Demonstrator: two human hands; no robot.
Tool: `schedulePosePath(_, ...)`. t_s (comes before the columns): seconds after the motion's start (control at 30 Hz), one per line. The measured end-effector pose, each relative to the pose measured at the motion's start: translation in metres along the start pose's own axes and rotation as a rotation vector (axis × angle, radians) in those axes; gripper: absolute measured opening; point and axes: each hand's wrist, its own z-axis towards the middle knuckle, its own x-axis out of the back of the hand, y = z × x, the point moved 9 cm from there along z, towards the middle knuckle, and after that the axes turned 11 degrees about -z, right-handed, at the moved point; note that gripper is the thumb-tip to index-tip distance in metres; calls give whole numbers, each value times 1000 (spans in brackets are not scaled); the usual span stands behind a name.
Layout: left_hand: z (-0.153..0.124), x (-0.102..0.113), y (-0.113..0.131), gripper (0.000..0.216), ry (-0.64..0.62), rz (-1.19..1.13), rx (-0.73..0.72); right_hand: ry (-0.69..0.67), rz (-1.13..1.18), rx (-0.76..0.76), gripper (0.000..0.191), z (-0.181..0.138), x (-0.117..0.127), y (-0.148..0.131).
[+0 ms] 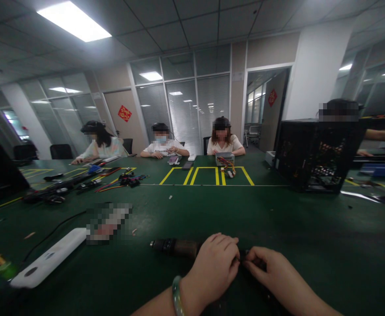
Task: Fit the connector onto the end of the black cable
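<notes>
A dark, tube-shaped electric screwdriver [182, 248] lies low over the green table, its metal tip pointing left. My left hand [214, 259], with a green bangle at the wrist, is wrapped around its rear part and hides much of it. At that rear end, my right hand [261, 263] pinches a small dark piece that looks like a cable end. The fingers cover most of this piece, so whether it is joined to the screwdriver cannot be made out. A dark cord-like strip runs down beneath my right wrist.
To the left lie a white power strip [54, 259] and a green spool-like item [1, 267]. Cables [126, 179] are heaped beyond. A black computer case [311, 156] stands at the right. Several people sit across the table, one behind a power supply [224, 159] with coloured wires.
</notes>
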Motion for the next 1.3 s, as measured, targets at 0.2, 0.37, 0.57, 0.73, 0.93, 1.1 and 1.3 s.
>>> schedulePosePath(0.2,0,-1,-1,7,-19,-8,2,-10,-6,-2,13,0,-1,1)
schedulePosePath(0.37,0,-3,-3,7,-30,-14,3,-8,-4,-2,13,-1,0,0)
schedulePosePath(0.57,0,-3,-3,6,-33,0,10,-9,15,4,13,0,1,-1)
schedulePosePath(0.73,0,-2,0,8,-41,6,3,-4,-9,-7,13,0,2,-3)
schedulePosePath(0.93,1,3,2,13,-22,26,30,-10,3,-7,14,-1,1,-2)
schedulePosePath(1.1,1,2,3,8,-43,35,21,-16,-1,-2,14,-1,0,-1)
schedulePosePath(1.3,1,-2,1,9,-35,13,5,-9,-23,3,14,0,1,-2)
